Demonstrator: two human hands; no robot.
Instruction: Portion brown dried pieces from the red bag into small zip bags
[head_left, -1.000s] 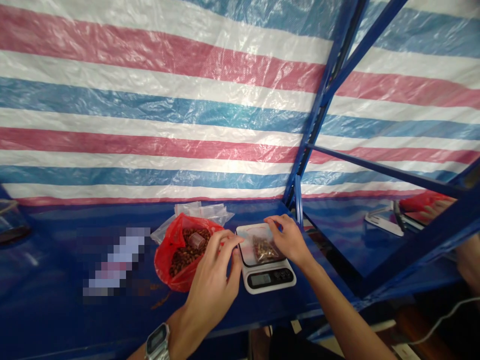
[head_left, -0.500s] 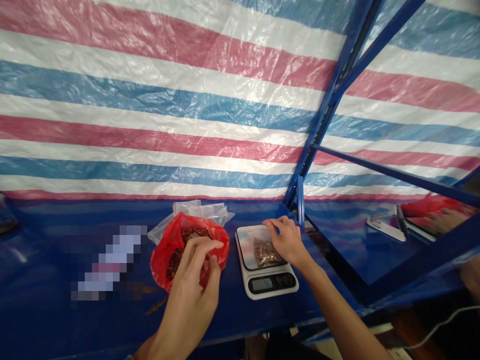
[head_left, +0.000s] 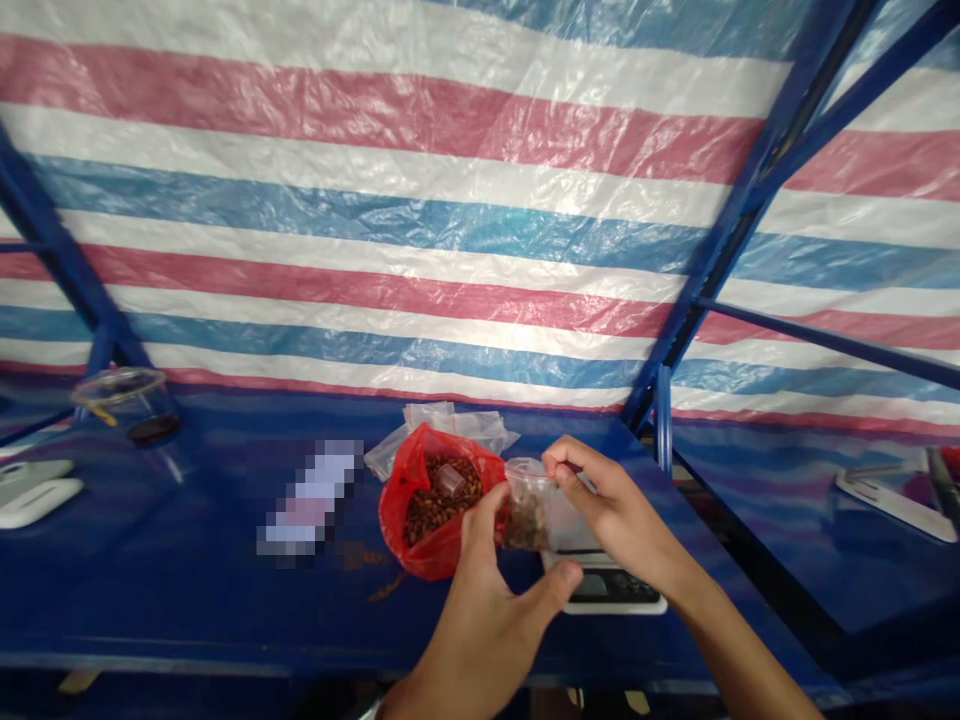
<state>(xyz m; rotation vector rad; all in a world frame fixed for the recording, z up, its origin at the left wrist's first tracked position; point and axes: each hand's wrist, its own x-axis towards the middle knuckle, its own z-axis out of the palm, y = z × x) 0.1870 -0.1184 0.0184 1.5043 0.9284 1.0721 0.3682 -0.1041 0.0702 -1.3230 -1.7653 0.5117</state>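
My right hand pinches the top corner of a small clear zip bag, which hangs upright, part filled with brown pieces. Just in front of the bag, my left hand is open, thumb and fingers spread apart; whether a fingertip touches the bag I cannot tell. Behind and below the hands sits a white kitchen scale, its platform partly covered. To the left stands an open red plastic bag full of small brown pieces, with a small clear plastic cup lying in them.
Empty clear zip bags lie behind the red bag. A blurred-out flat object is left of it, near some brown crumbs. A clear cup with dark liquid stands far left on the blue table. A blue metal frame rises at right.
My right hand has lifted the filled zip bag off the scale. My left hand has moved from over the red bag toward the zip bag. The view has shifted left.
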